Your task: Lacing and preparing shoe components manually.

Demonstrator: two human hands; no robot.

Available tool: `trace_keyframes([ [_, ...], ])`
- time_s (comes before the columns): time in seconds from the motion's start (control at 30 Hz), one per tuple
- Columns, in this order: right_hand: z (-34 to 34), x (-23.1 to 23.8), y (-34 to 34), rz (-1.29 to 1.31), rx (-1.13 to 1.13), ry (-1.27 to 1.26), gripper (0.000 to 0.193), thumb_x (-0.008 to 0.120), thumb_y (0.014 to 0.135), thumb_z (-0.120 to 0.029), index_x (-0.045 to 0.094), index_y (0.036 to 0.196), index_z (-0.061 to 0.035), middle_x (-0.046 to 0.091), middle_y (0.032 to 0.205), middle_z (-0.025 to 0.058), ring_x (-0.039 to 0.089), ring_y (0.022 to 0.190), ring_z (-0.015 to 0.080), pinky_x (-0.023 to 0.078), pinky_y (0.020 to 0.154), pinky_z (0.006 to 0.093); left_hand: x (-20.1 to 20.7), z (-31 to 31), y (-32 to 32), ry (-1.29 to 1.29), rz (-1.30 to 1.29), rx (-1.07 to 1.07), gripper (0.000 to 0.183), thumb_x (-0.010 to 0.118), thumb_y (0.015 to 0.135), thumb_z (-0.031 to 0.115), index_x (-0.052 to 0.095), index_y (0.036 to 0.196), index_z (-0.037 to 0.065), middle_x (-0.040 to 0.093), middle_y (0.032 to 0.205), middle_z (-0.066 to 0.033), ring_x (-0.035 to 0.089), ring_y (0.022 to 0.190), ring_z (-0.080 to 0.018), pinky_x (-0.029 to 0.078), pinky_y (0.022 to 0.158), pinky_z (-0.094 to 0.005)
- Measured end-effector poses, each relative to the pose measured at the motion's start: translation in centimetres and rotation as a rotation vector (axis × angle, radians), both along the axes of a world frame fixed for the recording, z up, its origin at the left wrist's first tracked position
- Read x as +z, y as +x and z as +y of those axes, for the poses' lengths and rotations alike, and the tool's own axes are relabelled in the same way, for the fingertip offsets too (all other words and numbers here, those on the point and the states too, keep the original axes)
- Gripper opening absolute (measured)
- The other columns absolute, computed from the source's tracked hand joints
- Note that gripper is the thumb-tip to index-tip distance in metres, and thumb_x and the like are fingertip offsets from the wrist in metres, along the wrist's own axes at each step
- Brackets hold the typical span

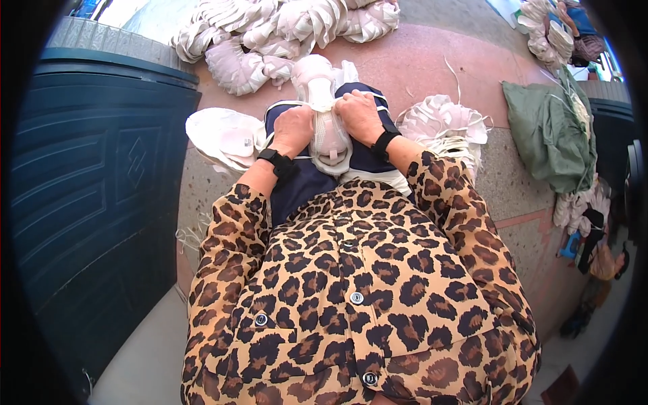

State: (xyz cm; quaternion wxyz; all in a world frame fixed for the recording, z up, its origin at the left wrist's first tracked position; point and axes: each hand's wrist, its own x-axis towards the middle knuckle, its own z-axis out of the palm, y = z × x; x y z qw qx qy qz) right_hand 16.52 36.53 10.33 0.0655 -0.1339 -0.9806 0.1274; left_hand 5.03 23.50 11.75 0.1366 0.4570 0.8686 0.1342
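Across my lap, between my hands, lies a pale pink and white shoe upper (331,138), with more upper pieces reaching beyond it. A white strip (325,105) crosses its middle. My left hand (295,129) is closed at the strip's left side, and my right hand (360,116) is closed at its right side; both fists press close to the upper. The fingertips are mostly hidden. Left of my knees rest white shoe pieces (219,135) with a pinkish inner side. By my right knee sits a bundle of pale uppers (439,118), with loose white strips (455,147) beside it.
Ahead on the floor, a large heap of bundled pale uppers (283,34) is piled up. A dark blue panelled door (101,155) stands at the left. At the right lies a green sack (547,135). Another person (584,23) is at the far right, next to more bundles (547,34).
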Motion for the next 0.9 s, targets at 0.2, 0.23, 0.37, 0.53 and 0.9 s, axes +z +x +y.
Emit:
trace_keyframes([
  [0.2,0.0,1.2,0.5,0.021,-0.040,0.119,0.011,0.055,0.072,-0.016,0.065,0.075,-0.0113,0.059,0.078,0.0036,0.053,0.082,0.0194,0.035,0.072,0.0344,1.4,-0.3,1.0,-0.026,0.382,0.030,0.027,0.062,0.073,0.037,0.063,0.073,0.009,0.061,0.077,-0.0051,0.050,0.084,-0.0231,0.041,0.064,-0.0394],
  [0.23,-0.2,1.5,0.6,-0.073,-0.006,0.173,0.012,0.055,0.072,-0.018,0.065,0.075,-0.0112,0.059,0.079,0.0037,0.052,0.083,0.0192,0.034,0.072,0.0344,1.6,-0.3,1.4,-0.004,0.402,0.026,0.027,0.062,0.073,0.037,0.063,0.073,0.009,0.061,0.077,-0.0051,0.050,0.084,-0.0231,0.041,0.064,-0.0394],
  [0.37,-1.8,1.8,0.9,-0.124,-0.054,0.073,0.023,0.054,0.079,-0.028,0.065,0.078,-0.0084,0.058,0.087,0.0076,0.048,0.091,0.0213,0.032,0.073,0.0386,1.4,-0.9,2.8,-0.070,0.349,0.001,0.029,0.062,0.073,0.034,0.061,0.076,0.005,0.058,0.077,-0.0069,0.051,0.083,-0.0245,0.041,0.064,-0.0402],
  [0.53,-1.2,1.0,0.7,-0.227,0.041,0.062,0.020,0.054,0.075,-0.020,0.064,0.085,-0.0057,0.057,0.089,0.0094,0.048,0.095,0.0234,0.034,0.075,0.0408,0.1,-1.0,2.0,-0.120,0.103,0.057,0.021,0.055,0.078,0.024,0.061,0.082,0.004,0.060,0.084,-0.0095,0.050,0.090,-0.0280,0.043,0.069,-0.0447],
  [0.9,0.9,-1.1,1.1,-0.068,0.080,-0.187,0.019,0.050,0.072,-0.017,0.061,0.078,-0.0029,0.058,0.086,0.0130,0.051,0.092,0.0263,0.037,0.073,0.0424,1.1,-0.1,1.1,0.157,0.067,0.040,0.019,0.056,0.078,0.022,0.064,0.086,0.007,0.062,0.086,-0.0106,0.053,0.087,-0.0287,0.045,0.073,-0.0392],
])
